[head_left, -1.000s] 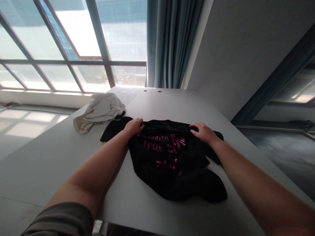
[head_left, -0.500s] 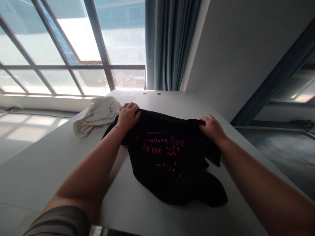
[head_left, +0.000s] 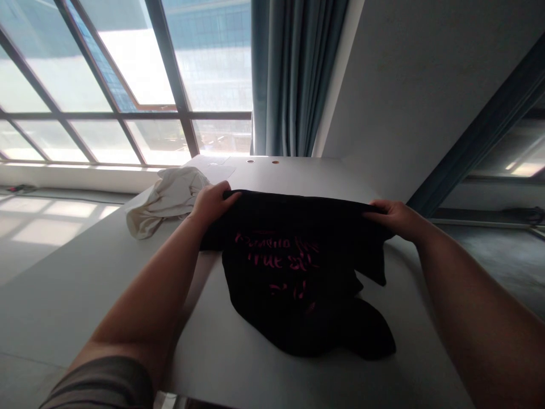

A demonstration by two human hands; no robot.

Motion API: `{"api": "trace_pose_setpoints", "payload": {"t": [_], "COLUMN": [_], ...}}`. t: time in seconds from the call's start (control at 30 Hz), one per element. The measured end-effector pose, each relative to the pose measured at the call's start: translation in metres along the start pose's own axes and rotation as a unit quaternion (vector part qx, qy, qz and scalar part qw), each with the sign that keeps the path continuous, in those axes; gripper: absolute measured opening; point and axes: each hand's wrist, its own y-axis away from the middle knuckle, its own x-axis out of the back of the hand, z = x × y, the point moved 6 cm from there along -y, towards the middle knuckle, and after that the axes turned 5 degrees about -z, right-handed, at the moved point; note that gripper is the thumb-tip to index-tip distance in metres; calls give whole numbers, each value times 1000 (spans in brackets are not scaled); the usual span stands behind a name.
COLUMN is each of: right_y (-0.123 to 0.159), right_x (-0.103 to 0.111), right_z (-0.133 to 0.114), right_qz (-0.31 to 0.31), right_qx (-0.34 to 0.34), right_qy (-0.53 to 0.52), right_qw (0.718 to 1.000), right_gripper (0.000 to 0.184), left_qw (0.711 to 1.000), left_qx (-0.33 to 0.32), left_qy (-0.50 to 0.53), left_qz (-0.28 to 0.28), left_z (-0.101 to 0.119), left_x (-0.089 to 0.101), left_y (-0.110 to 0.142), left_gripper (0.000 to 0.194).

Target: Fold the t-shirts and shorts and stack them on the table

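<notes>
A black T-shirt (head_left: 293, 307) with pink lettering lies partly on the white table (head_left: 213, 352), its far edge pulled straight between my hands. My left hand (head_left: 214, 201) grips the far left part of that edge, thumb on the near side. At the far right, my right hand (head_left: 395, 218) pinches the same edge between thumb and fingers. The lower part of the shirt rests crumpled on the tabletop, and a sleeve-like flap hangs near my right hand. Beyond my left hand sits a bunched white cloth (head_left: 166, 201).
Behind the table are large windows (head_left: 128, 74) and a blue-grey curtain (head_left: 289, 79). A wall (head_left: 392, 102) rises behind the table's right side. Two small round holes are in the far tabletop. A shiny object (head_left: 170, 400) shows at the near edge.
My right hand has moved right along the shirt's far edge, and my left hand slightly left and down. The edge between them is now straighter and tauter.
</notes>
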Motion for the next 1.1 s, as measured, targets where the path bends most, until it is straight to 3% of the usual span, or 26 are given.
{"api": "trace_pose_setpoints", "payload": {"t": [0.2, 0.33, 0.43, 0.5, 0.57, 0.63, 0.7, 0.8, 0.83, 0.93, 1.1], "right_y": [-8, -32, -63, -84, -98, -111, -123, -137, -139, -142, -152], "right_x": [23, 27, 25, 20, 9, -13, -47, -103, -116, -134, -135], "right_z": [24, 32, 30, 26, 20, 11, 5, 10, 14, 24, 37], "right_qz": [58, 62, 112, 176, 250, 271, 203, 10, -29, -55, -47], "right_qx": [-25, -8, 13, 9, 6, 24, 55, 63, 53, 24, -8], "right_qy": [-44, -16, 67, 166, 276, 372, 430, 428, 422, 423, 420], "right_qw": [997, 998, 991, 970, 928, 888, 878, 901, 905, 904, 906], "right_gripper": [25, 33, 37, 37, 41, 49, 54, 59, 63, 75, 78], "left_qw": [985, 989, 990, 987, 982, 977, 973, 967, 966, 962, 947], "left_qx": [-65, -32, 14, 42, 63, 66, 57, 42, 37, 25, 35], "left_qy": [-34, -44, -73, -92, -109, -125, -127, -105, -96, -70, -35], "left_qz": [-157, -138, -117, -126, -140, -158, -182, -227, -238, -264, -317], "left_z": [-6, -6, -7, -8, -8, -3, 8, 25, 29, 31, 16], "left_x": [-35, -44, -53, -66, -85, -110, -138, -178, -188, -208, -225], "left_y": [-1, -13, -38, -58, -75, -84, -82, -69, -64, -56, -61], "left_gripper": [29, 32, 41, 43, 39, 37, 41, 44, 47, 57, 69]}}
